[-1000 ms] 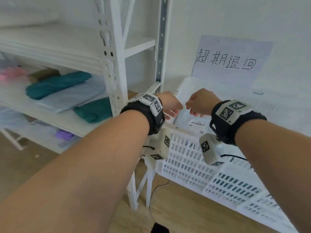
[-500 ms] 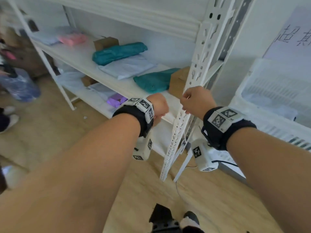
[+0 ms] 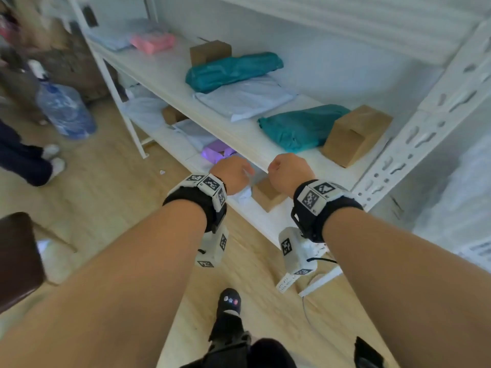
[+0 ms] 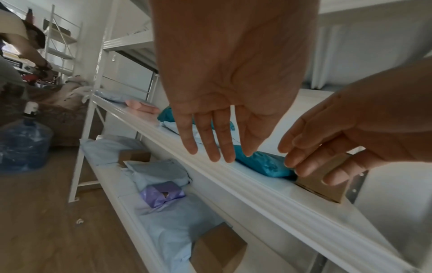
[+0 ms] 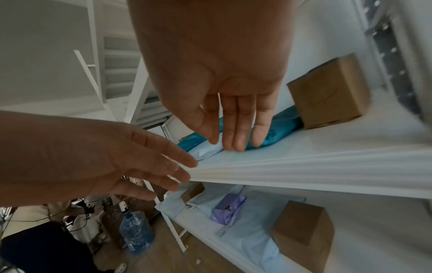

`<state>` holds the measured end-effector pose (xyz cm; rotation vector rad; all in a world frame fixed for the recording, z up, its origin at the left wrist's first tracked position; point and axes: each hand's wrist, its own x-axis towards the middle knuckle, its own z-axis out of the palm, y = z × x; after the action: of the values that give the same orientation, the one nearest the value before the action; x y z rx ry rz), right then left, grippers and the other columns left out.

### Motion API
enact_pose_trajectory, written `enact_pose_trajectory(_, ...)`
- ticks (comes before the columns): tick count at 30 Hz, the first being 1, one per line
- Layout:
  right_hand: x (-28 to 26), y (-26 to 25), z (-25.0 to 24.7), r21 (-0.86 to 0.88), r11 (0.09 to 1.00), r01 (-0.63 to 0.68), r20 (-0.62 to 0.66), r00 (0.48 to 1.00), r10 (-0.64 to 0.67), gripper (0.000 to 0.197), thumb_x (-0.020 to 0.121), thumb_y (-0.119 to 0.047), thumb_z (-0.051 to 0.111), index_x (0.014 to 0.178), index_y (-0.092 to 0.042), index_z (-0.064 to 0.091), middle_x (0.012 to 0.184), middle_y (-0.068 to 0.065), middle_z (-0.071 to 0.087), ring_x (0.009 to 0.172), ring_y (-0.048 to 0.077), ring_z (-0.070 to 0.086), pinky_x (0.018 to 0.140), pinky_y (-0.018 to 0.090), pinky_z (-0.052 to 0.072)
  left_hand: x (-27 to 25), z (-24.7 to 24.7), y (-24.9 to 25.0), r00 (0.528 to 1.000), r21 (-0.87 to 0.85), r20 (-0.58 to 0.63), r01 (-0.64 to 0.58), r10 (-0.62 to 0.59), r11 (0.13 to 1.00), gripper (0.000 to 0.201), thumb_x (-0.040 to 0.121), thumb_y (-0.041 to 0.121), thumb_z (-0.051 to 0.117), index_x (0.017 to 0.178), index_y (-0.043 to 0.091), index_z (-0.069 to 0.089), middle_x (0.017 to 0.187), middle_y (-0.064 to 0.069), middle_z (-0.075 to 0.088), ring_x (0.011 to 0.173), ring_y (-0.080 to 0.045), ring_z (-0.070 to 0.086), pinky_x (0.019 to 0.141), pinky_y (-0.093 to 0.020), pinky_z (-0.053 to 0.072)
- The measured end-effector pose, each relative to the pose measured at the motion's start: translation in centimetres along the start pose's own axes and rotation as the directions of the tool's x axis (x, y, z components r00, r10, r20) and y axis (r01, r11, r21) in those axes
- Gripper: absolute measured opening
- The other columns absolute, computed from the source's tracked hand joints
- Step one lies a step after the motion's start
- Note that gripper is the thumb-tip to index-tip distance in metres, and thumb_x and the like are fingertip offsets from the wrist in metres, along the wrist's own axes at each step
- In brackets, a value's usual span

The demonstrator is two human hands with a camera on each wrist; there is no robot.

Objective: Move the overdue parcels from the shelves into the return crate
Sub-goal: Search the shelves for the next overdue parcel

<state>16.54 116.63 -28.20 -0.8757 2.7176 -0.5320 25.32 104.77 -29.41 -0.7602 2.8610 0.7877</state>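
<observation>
Reaching is the step in hand: left hand (image 4: pixel 224 92) and right hand (image 5: pixel 217 79) hover empty, fingers loosely extended, before the middle shelf (image 3: pixel 265 144). On it lie a teal parcel (image 3: pixel 300 127) and brown box (image 3: pixel 356 134); next likely calls for grasping one.

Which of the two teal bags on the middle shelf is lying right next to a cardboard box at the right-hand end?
The nearer teal bag, its right end against the cardboard box by the upright; the other teal bag lies farther left.
</observation>
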Motion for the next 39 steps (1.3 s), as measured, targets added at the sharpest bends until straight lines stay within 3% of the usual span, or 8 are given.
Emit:
enact_pose_trajectory(4, 5.5, -3.0, 1.5, 0.035, 0.999, 0.028, 0.004, 1.0, -0.028, 0.026, 0.089, -0.013, 0.045, 0.102, -0.01, 0.068, 0.103, 0.009, 0.069, 0.092, 0.028, 0.064, 0.074, 0.032, 0.051, 5.3, -2.8, -3.2, 0.999, -0.009, -0.042, -0.009, 0.008, 1.0, 0.031, 0.096, 0.012, 0.046, 0.117, 0.022, 0.067, 0.132, 0.0, 0.057, 0.114, -0.022, 0.057, 0.097, -0.03, 0.045)
enact_pose_trajectory(8, 11.3, -5.0, 1.9, 0.066, 0.998, 0.01, -0.012, 1.0, -0.01, 0.028, 0.091, -0.016, 0.042, 0.102, -0.01, 0.067, 0.102, 0.008, 0.067, 0.093, 0.029, 0.063, 0.072, 0.031, 0.049, 10.5, -4.7, -5.3, 1.0, 0.007, -0.005, 0.001, -0.001, 1.0, 0.03, 0.095, 0.015, 0.045, 0.112, 0.026, 0.067, 0.132, 0.002, 0.058, 0.119, -0.021, 0.055, 0.103, -0.033, 0.042)
enact_pose_trajectory(13, 16.3, -7.2, 3.2, 0.103, 0.994, -0.031, -0.026, 0.999, 0.034, 0.027, 0.095, -0.016, 0.041, 0.1, -0.007, 0.066, 0.097, 0.008, 0.065, 0.095, 0.028, 0.062, 0.07, 0.029, 0.043, 14.8, -7.0, -7.8, 1.0, -0.006, 0.024, -0.009, 0.01, 1.0, 0.032, 0.096, 0.012, 0.044, 0.118, 0.019, 0.065, 0.134, -0.002, 0.056, 0.123, -0.021, 0.051, 0.104, -0.032, 0.04)
enact_pose_trajectory(17, 19.3, -9.1, 4.5, 0.088, 0.995, -0.047, -0.021, 0.999, 0.049, 0.02, 0.092, -0.015, 0.042, 0.079, -0.012, 0.057, 0.081, 0.005, 0.058, 0.077, 0.026, 0.054, 0.066, 0.029, 0.039, 17.0, -8.8, -10.3, 1.0, -0.021, 0.014, 0.017, -0.016, 1.0, 0.032, 0.095, 0.01, 0.044, 0.116, 0.018, 0.066, 0.132, -0.003, 0.057, 0.121, -0.022, 0.053, 0.103, -0.033, 0.041)
enact_pose_trajectory(24, 23.8, -13.7, 5.7, 0.158, 0.983, -0.096, -0.022, 0.995, 0.1, 0.024, 0.093, -0.021, 0.044, 0.097, -0.014, 0.067, 0.097, 0.006, 0.068, 0.09, 0.028, 0.06, 0.074, 0.03, 0.046, 21.1, -12.4, -15.0, 1.0, -0.07, -0.026, -0.004, 0.003, 0.998, 0.028, 0.095, 0.011, 0.045, 0.106, 0.018, 0.07, 0.121, -0.002, 0.063, 0.115, -0.021, 0.057, 0.098, -0.032, 0.045)
enact_pose_trajectory(29, 27.6, -17.9, 7.3, 0.154, 0.977, -0.147, -0.053, 0.986, 0.157, 0.019, 0.093, -0.02, 0.044, 0.087, -0.017, 0.061, 0.087, 0.003, 0.059, 0.08, 0.026, 0.051, 0.069, 0.027, 0.038, 24.4, -15.0, -19.5, 0.999, -0.078, 0.011, -0.037, 0.038, 0.996, 0.029, 0.096, 0.011, 0.044, 0.108, 0.017, 0.07, 0.124, -0.002, 0.062, 0.116, -0.021, 0.056, 0.101, -0.034, 0.044)
enact_pose_trajectory(33, 30.7, -22.7, 8.7, 0.136, 0.974, -0.18, -0.095, 0.977, 0.193, 0.021, 0.092, -0.02, 0.043, 0.081, -0.014, 0.059, 0.092, 0.01, 0.065, 0.078, 0.029, 0.05, 0.069, 0.028, 0.037, 27.6, -18.0, -24.6, 0.998, -0.089, 0.025, -0.062, 0.064, 0.994, 0.027, 0.095, 0.011, 0.046, 0.104, 0.019, 0.07, 0.122, 0.0, 0.062, 0.116, -0.02, 0.056, 0.103, -0.034, 0.043)
enact_pose_trajectory(39, 34.4, -29.8, 11.3, 0.145, 0.958, -0.246, -0.108, 0.959, 0.262, 0.021, 0.092, -0.023, 0.045, 0.085, -0.017, 0.064, 0.095, 0.011, 0.066, 0.09, 0.032, 0.059, 0.074, 0.03, 0.043, 31.5, -22.0, -31.5, 0.99, -0.105, 0.057, -0.12, 0.126, 0.987, 0.026, 0.092, 0.009, 0.048, 0.098, 0.021, 0.071, 0.118, 0.001, 0.066, 0.113, -0.02, 0.058, 0.101, -0.033, 0.043)
